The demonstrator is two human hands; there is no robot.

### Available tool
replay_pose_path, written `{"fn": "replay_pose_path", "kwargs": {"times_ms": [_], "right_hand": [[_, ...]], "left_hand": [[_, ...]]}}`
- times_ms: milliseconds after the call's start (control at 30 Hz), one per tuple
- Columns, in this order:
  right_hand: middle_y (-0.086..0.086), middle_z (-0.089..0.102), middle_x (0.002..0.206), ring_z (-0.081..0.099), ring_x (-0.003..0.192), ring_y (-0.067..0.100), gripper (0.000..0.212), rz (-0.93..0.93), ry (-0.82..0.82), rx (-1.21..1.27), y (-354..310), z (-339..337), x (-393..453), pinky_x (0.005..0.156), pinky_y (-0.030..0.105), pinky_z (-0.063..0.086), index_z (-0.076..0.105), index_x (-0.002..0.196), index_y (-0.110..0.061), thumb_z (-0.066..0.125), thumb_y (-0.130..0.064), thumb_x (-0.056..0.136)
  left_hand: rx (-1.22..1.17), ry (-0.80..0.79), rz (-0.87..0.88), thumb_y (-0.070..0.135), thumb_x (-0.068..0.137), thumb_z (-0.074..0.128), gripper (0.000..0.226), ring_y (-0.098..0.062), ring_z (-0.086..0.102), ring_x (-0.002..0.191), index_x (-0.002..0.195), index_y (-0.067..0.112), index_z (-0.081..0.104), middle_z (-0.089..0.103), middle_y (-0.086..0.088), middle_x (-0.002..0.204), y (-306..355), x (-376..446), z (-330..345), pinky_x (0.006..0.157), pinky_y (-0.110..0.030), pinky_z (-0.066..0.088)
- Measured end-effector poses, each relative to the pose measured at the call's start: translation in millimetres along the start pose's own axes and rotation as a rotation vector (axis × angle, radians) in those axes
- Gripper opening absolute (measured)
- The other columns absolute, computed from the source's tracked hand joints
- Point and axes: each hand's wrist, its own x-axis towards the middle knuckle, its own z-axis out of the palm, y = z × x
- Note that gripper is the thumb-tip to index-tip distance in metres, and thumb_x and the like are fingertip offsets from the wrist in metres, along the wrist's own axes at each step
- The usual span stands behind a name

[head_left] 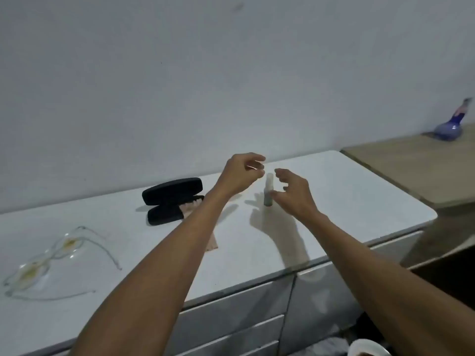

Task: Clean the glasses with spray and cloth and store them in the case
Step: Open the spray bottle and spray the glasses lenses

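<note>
A small spray bottle (pixel 268 192) with a pale top stands upright on the white countertop (pixel 359 191). My right hand (pixel 293 192) is right beside it, fingers spread, thumb tip close to its lower part. My left hand (pixel 240 174) hovers just up and left of the bottle with fingers curled; something pale glints between them, and I cannot tell what. The black glasses case (pixel 171 192) lies open behind my left forearm. A pinkish cloth (pixel 212 244) is mostly hidden under that arm. Clear-framed glasses (pixel 51 255) with yellowish smears lie unfolded at the far left.
The countertop backs onto a plain wall and has drawers (pixel 231 322) below its front edge. A lower wooden surface (pixel 416 165) adjoins on the right, with a blue vase (pixel 448 128) at its back. A white bowl rim (pixel 367 349) shows at the bottom right.
</note>
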Motion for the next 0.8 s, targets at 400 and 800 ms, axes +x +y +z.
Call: {"fn": "replay_pose_path", "kwargs": {"times_ms": [400, 800], "right_hand": [[0.003, 0.078, 0.103, 0.073, 0.100, 0.013, 0.042, -0.029, 0.066, 0.083, 39.6, 25.3, -11.0, 0.088, 0.026, 0.057, 0.072, 0.119, -0.011, 0.083, -0.024, 0.080], [0.004, 0.079, 0.098, 0.072, 0.094, 0.020, 0.023, 0.008, 0.095, 0.012, 30.1, 29.5, -12.6, 0.088, 0.038, 0.056, 0.073, 0.110, -0.012, 0.077, -0.020, 0.088]], "left_hand": [[-0.089, 0.086, 0.083, -0.002, 0.080, 0.072, 0.029, -0.009, 0.076, 0.084, 0.107, 0.008, 0.076, 0.077, -0.001, 0.092, -26.6, -9.8, 39.7, 0.077, -0.019, 0.057], [-0.174, 0.286, 0.052, 0.001, 0.079, 0.079, 0.022, -0.009, 0.071, 0.081, 0.100, 0.007, 0.077, 0.076, -0.003, 0.090, -26.6, -16.4, 25.5, 0.078, -0.022, 0.058]]}}
